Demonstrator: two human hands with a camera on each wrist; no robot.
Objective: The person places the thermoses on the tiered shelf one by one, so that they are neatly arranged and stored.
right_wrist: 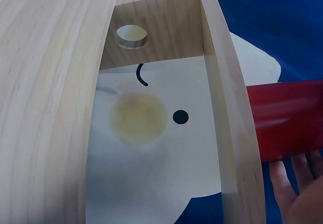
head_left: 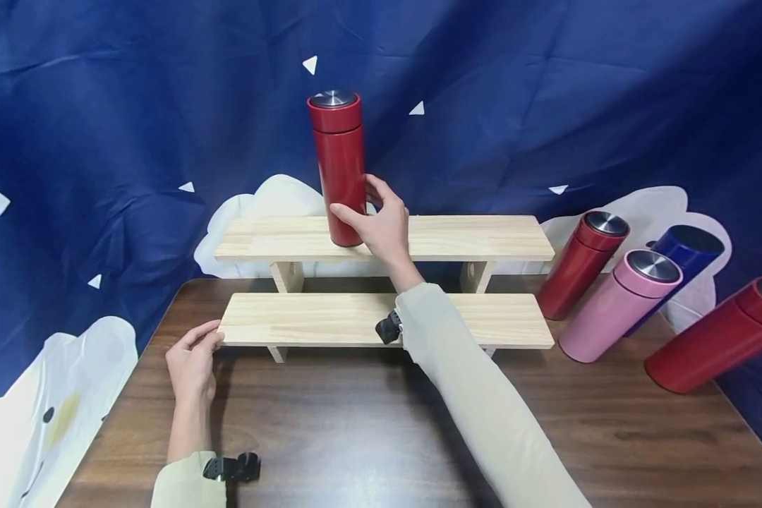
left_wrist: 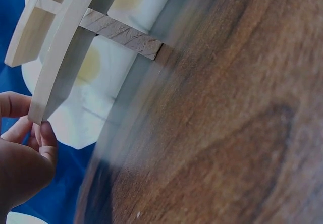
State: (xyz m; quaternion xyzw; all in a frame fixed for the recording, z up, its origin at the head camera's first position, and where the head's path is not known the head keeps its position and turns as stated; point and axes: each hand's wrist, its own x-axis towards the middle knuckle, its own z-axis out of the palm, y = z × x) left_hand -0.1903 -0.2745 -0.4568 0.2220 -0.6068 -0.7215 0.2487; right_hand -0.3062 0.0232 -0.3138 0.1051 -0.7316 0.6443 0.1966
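A red thermos bottle (head_left: pixel 339 166) with a silver lid stands upright over the top board (head_left: pixel 451 236) of a two-tier wooden shelf, left of its middle. My right hand (head_left: pixel 384 224) grips its lower part from the right, thumb across the front. In the right wrist view the red thermos (right_wrist: pixel 290 118) shows beyond the top board's edge, fingers against it. At the left end of the lower board (head_left: pixel 317 321), my left hand (head_left: pixel 193 360) pinches the corner. The left wrist view has the thumb and fingers (left_wrist: pixel 48 138) on either side of that board end (left_wrist: pixel 40 108).
On the right of the brown wooden table (head_left: pixel 355 423) stand another red thermos (head_left: pixel 574 271), a pink thermos (head_left: pixel 616 310), a dark blue thermos (head_left: pixel 688 250) and a further red thermos (head_left: pixel 714 342). A blue curtain (head_left: pixel 165 106) with white shapes hangs behind the shelf.
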